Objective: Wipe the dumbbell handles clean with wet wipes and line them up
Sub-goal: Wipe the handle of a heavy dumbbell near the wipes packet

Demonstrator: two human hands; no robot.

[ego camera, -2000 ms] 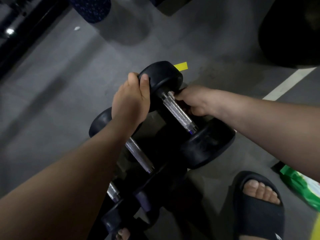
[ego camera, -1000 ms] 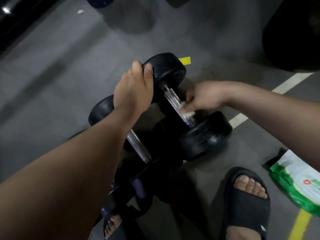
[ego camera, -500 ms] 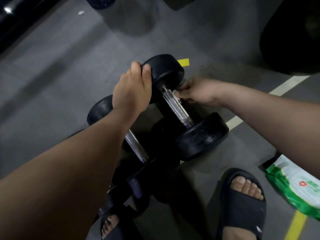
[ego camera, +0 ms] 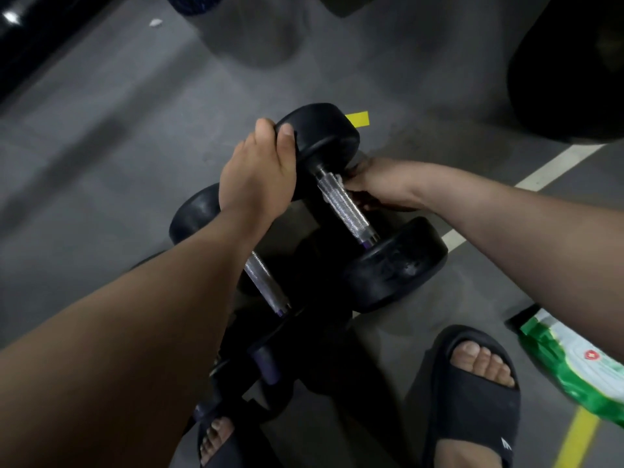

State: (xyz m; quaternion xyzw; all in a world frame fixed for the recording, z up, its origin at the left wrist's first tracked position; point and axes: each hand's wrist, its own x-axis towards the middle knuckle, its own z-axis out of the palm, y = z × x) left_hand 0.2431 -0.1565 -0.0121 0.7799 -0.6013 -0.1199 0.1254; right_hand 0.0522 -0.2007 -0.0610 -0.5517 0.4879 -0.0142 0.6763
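A black dumbbell (ego camera: 391,265) with a knurled silver handle (ego camera: 344,207) lies on the grey floor. My left hand (ego camera: 256,173) grips its far head (ego camera: 320,140). My right hand (ego camera: 374,184) pinches a white wet wipe (ego camera: 339,180) against the far end of the handle, fingers curled under it. A second dumbbell (ego camera: 263,282) lies to the left, partly hidden by my left forearm. Smaller dumbbells (ego camera: 266,363) lie nearer me in the dark.
A green-and-white wet wipe pack (ego camera: 580,363) lies on the floor at the right. My two feet in black slides (ego camera: 472,390) stand close to the dumbbells. White (ego camera: 553,167) and yellow (ego camera: 577,437) floor lines run at the right. A large dark object (ego camera: 574,62) fills the far right.
My right hand slid the wipe along the handle toward the near head, then back up to the far head. My left hand kept its hold on the far head.
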